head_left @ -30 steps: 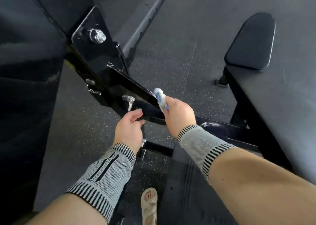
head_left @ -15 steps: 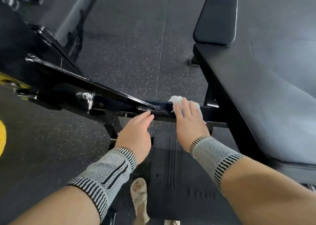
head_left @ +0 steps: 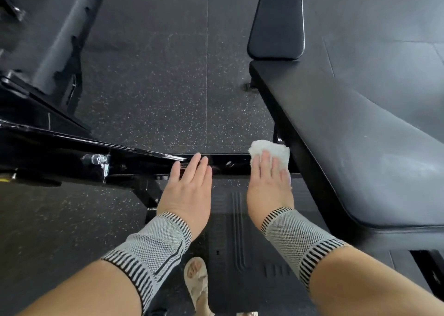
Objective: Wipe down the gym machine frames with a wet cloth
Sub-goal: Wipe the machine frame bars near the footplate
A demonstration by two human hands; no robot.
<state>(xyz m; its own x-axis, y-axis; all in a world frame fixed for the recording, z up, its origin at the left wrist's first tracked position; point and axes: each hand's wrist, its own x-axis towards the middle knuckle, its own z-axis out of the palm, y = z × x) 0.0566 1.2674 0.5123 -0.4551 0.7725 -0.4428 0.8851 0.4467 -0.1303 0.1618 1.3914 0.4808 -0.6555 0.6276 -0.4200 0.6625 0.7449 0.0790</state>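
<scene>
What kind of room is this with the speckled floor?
Most likely a gym. The floor is dark speckled rubber matting, a black padded bench stands at the right, and a glossy black machine frame crosses it, with the right hand pressing a white cloth on it.

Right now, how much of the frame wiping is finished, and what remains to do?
Done: cannot say for sure; the low black bar is glossy between the hands, maybe already wiped. In hand: the right hand presses the white cloth flat on the bar's end beside the bench, while the left hand rests open on the bar. Left: probably the frame and bolt at left.
</scene>
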